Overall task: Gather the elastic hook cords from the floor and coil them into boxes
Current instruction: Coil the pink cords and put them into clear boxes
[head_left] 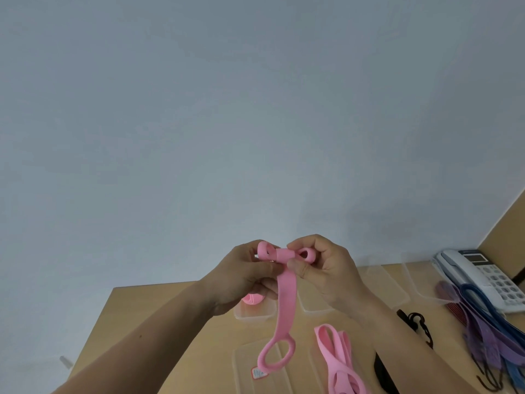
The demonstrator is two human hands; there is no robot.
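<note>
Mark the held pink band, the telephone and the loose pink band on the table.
held pink band (287, 294): head view, on the hanging flat strap.
telephone (500, 285): head view, on its keypad.
loose pink band (333, 355): head view, on its folded straps.

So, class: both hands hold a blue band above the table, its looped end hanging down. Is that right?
Not quite. The band is pink, not blue, as the head view shows. The rest stands: the left hand and right hand both hold it above the table, its looped end hanging down.
</note>
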